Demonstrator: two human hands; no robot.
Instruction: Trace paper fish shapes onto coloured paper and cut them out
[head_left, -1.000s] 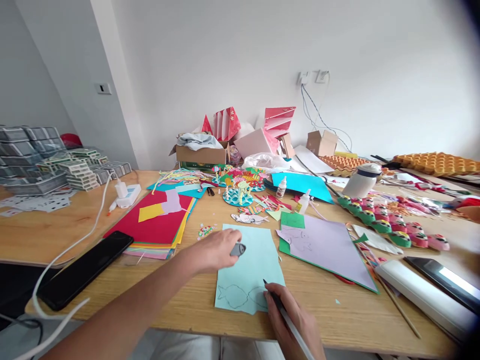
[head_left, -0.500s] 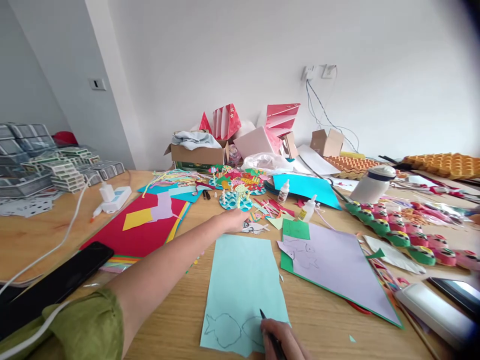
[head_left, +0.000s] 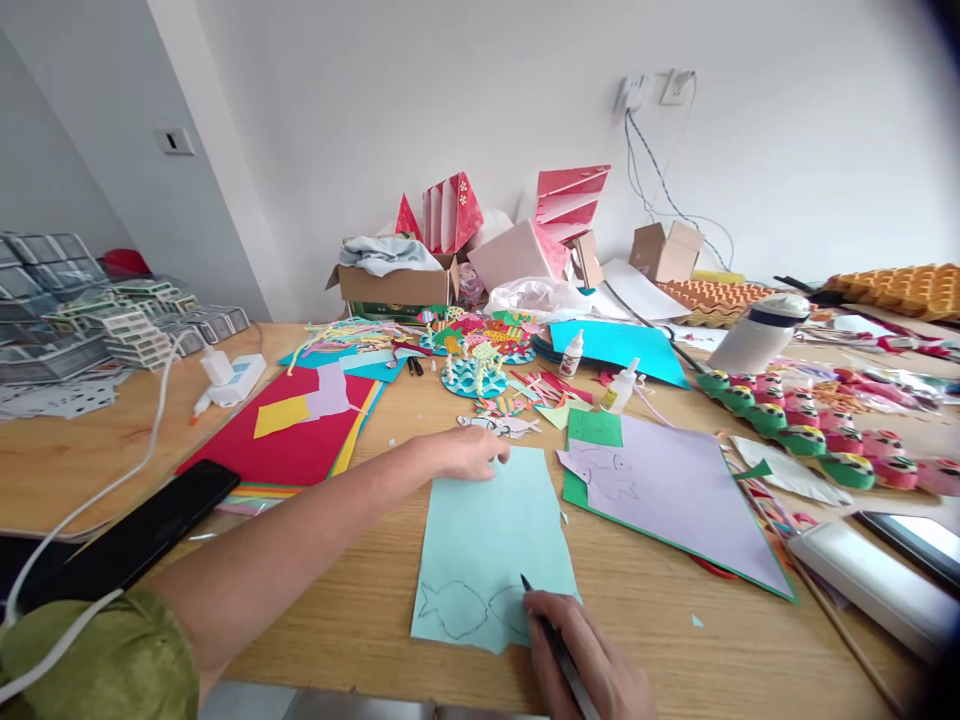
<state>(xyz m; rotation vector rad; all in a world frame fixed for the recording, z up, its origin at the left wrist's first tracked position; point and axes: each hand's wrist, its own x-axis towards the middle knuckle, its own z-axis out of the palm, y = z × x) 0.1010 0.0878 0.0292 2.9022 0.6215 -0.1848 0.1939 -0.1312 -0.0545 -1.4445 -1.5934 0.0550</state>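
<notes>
My right hand grips a slim black pen, its tip over the lower part of a light blue paper sheet. On that sheet a fish outline is drawn at the lower left, and a second rounded outline beside it runs partly under my right hand. At the sheet's top edge lies my left hand, fingers loosely bent and apart, with nothing seen in it. Just beyond it are paper fish cutouts, the white one partly hidden by my hand.
To the right lies a lilac sheet with fish drawings on green paper. Red paper and a black phone are on the left. Glue bottles, a blue wave-patterned craft and painted egg-carton pieces stand farther back.
My left hand has drawn back from the paper fish cutouts to the top edge of the light blue sheet. The right hand keeps the pen at the second outline; the view has tilted down slightly.
</notes>
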